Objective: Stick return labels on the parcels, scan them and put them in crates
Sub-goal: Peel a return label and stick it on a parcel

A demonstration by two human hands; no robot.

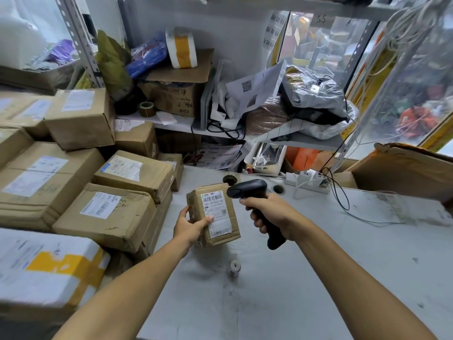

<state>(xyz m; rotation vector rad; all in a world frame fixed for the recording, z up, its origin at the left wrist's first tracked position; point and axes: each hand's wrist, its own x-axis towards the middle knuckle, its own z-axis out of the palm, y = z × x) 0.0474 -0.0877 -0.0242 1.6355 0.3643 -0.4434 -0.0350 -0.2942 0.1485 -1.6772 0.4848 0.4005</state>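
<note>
grey scuffed table | stacked creased cardboard boxes at left, partly cut off | left hand grips small taped parcel above table, label text blurred | right hand wraps black scanner beside parcel | small label roll

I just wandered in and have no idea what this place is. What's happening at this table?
A person is scanning parcels. The left hand holds a small cardboard parcel above the table, label facing up. The right hand grips a black scanner, its head beside the label's barcode. More labelled boxes are stacked at the left, and a small label roll stands on the table.
</note>
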